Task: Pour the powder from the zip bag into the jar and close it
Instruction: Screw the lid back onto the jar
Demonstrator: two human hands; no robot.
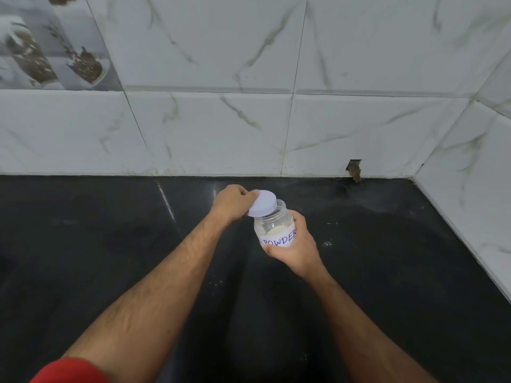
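In the middle of the frame I have the jar [274, 229] gripped in my right hand [297, 248], fingers wrapped around its lower body from the right side and thumb crossing under the white label that reads "POWDER". The jar is clear plastic, tilted a little toward the left of the frame, and a small heap of pale powder [277, 230] sits inside just above the label. I cannot tell whether its base touches the counter or is lifted off it, since my hand covers the bottom. My left hand [235, 203] is closed on the white lid [262, 203], pinching its left edge; the lid sits tilted over the jar's mouth, its right side over the rim and its left side lower, so it is not seated flat. Both forearms reach in from the bottom of the frame, and a bit of red sleeve [73, 371] shows at the lower left corner. The black countertop [110, 258] fills the lower half, with a few pale specks scattered on it to the right of the jar. White marble-look wall tiles [221, 78] fill the upper half.
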